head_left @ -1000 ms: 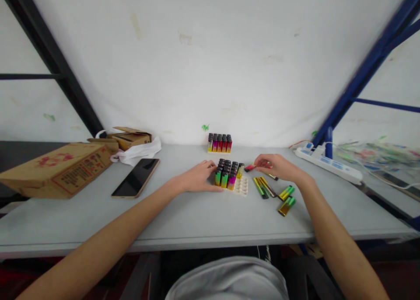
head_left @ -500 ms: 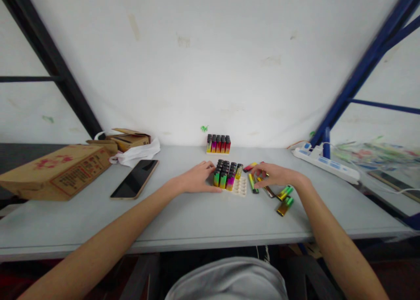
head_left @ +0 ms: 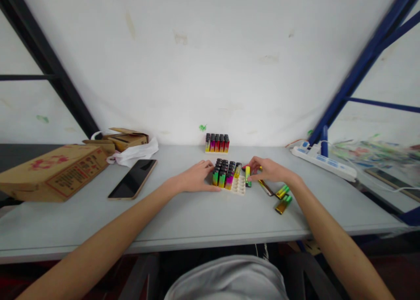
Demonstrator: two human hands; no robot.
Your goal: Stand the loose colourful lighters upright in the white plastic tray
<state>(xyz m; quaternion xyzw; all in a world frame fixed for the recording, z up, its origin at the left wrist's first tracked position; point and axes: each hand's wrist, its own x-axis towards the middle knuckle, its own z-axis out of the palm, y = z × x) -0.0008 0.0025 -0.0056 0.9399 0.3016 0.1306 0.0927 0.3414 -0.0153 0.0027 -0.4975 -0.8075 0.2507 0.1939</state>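
Several upright lighters (head_left: 222, 177) with black tops and green, yellow and purple bodies fill the left part of a pale tray (head_left: 238, 186). Its right part shows bare round sockets, with a yellow lighter (head_left: 237, 171) standing at the back. My left hand (head_left: 198, 176) grips the tray's left side, thumb in front and fingers behind. Just right of the tray, my right hand (head_left: 264, 170) pinches a yellow-green lighter (head_left: 247, 177) between thumb and fingers. Loose lighters lie to the right, among them a gold-green lighter (head_left: 283, 204); some are partly hidden under my right hand.
A second tray of lighters (head_left: 217, 143) stands by the wall. At left are a phone (head_left: 133, 179), a cardboard box (head_left: 55, 171), a smaller open box (head_left: 126, 140) and a white plastic bag (head_left: 136, 154). A power strip (head_left: 323, 162) lies at right.
My right hand has moved left towards the tray with the yellow-green lighter, which now stands more upright in its fingers. My left hand stays at the tray.
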